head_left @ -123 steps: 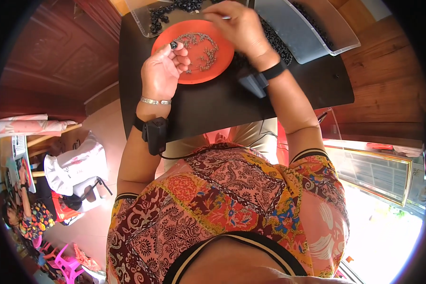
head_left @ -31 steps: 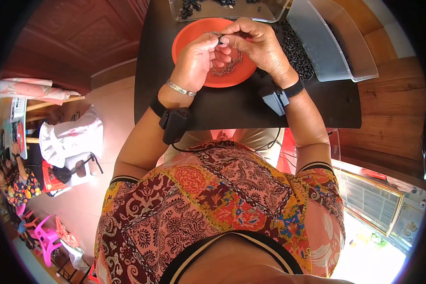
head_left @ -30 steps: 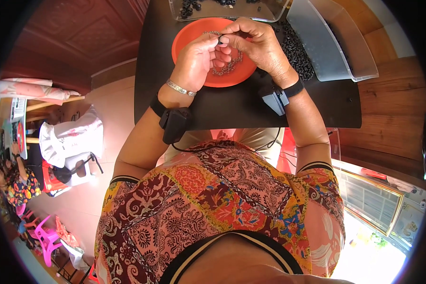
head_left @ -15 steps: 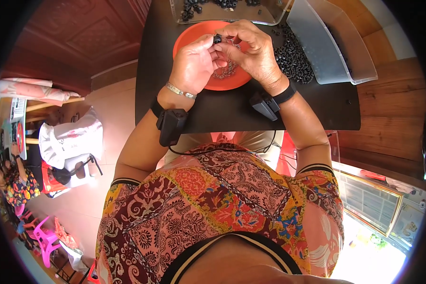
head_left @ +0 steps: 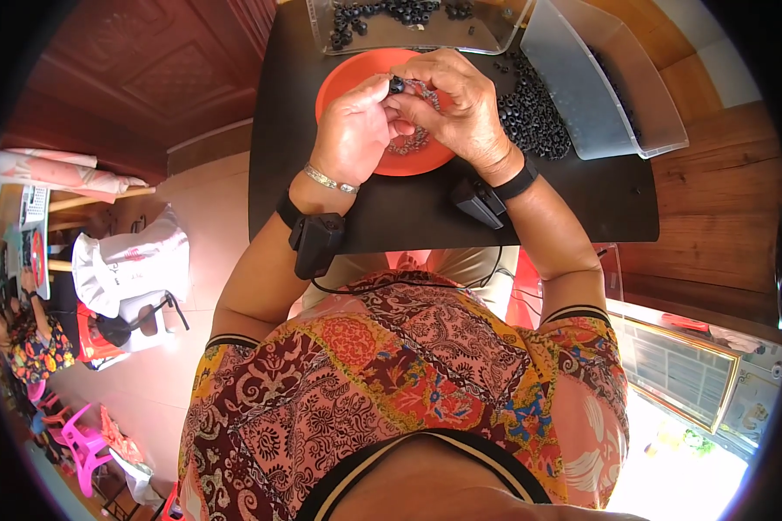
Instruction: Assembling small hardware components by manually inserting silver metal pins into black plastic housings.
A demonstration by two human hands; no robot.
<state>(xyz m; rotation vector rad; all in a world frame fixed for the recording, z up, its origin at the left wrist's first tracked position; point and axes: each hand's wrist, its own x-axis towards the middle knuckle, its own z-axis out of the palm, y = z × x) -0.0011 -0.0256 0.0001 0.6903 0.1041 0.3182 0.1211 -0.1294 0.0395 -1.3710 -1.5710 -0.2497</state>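
Over a red round basin [head_left: 337, 80] on the dark table, both my hands are close together. My left hand [head_left: 349, 135], palm turned up, grips a small round black plastic part [head_left: 397, 85] between thumb and fingers. Against that part, the fingertips of my right hand [head_left: 460, 100] are pinched together; whatever sits between them is hidden. Many small silvery metal pieces [head_left: 413, 143] lie in the basin beneath my fingers. A bracelet circles my left wrist, and a black strapped device is on each forearm.
Loose black parts [head_left: 534, 117] are heaped on the dark table [head_left: 391, 217] right of the basin. A translucent bin [head_left: 573, 87] stands beside them. Beyond the basin is a clear tray [head_left: 408, 40] with more black parts. Another person [head_left: 39, 347] is at far left.
The basin, bins and my hands appear slightly lower in the picture. My grip on the black part stays about the same, with small finger shifts.
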